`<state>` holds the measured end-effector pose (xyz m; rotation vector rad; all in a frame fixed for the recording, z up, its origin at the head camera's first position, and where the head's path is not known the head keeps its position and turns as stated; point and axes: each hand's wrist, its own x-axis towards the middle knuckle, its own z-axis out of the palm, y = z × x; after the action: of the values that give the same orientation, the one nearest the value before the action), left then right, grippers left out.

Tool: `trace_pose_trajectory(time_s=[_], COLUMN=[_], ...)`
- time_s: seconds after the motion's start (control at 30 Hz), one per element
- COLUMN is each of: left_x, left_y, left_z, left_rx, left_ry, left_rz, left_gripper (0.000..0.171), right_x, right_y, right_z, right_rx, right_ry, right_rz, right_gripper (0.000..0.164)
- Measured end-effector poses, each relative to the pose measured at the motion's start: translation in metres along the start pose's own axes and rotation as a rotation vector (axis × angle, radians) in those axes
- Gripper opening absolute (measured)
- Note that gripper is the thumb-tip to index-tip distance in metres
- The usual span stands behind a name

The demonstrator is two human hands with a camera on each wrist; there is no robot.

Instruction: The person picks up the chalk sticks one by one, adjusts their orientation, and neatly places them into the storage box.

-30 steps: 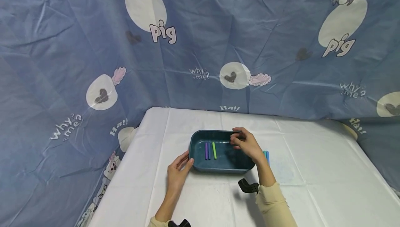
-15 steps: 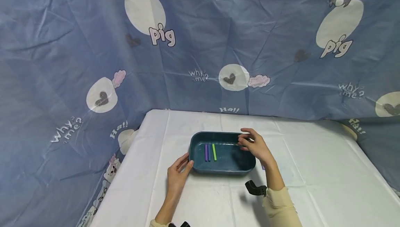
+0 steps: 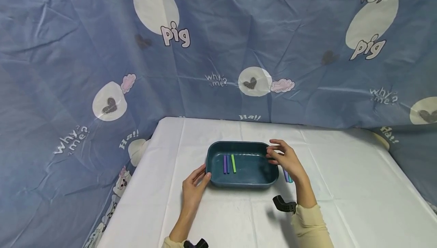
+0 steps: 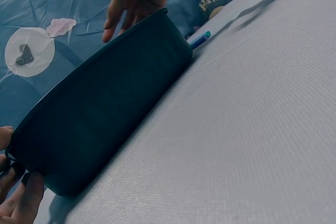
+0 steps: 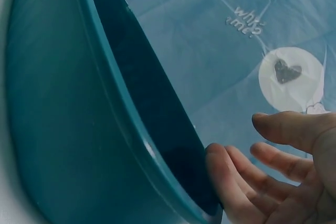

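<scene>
A dark teal rectangular tub (image 3: 250, 167) stands on the white-covered table. Lying side by side on its floor, toward the left, are short chalk-like sticks: a purple stick (image 3: 225, 164), a blue stick (image 3: 228, 164) and a green stick (image 3: 233, 164). My left hand (image 3: 195, 187) holds the tub's left end, thumb and fingers at the rim. At the right end, my right hand (image 3: 286, 162) hovers by the rim with relaxed, apart fingers and nothing between them. Beside the tub, a purple stick (image 3: 286, 176) and a teal stick (image 3: 290, 178) lie partly hidden by the right hand.
White cloth (image 3: 218, 217) covers the table. Behind and to the left hangs a blue printed curtain (image 3: 205, 51). Black camera mounts sit at both wrists, one of them the right wrist mount (image 3: 284, 204).
My right hand has moved right, from above the tub's inside to its right rim. The sticks beside the tub show differently behind it. My left hand stays at the left end.
</scene>
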<state>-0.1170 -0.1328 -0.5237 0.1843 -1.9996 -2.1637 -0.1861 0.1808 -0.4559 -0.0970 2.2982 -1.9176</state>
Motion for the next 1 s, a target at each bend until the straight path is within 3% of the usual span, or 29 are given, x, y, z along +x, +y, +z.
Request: trace_pose_trajectory(time_s=[0.5, 1.0], left_x=[0.001, 0.002], left_y=[-0.001, -0.001], left_z=[0.000, 0.000], left_rx=[0.018, -0.012], left_ry=[0.026, -0.001], left_rz=[0.006, 0.003], left_gripper=[0.043, 0.044], right_x=[-0.004, -0.007], right_y=[0.008, 0.016], right_z=[-0.015, -0.025], right_rx=[-0.004, 0.011], right_ry=[0.035, 0.055], right_rz=[0.024, 0.031], right_gripper=[0.048, 0.046])
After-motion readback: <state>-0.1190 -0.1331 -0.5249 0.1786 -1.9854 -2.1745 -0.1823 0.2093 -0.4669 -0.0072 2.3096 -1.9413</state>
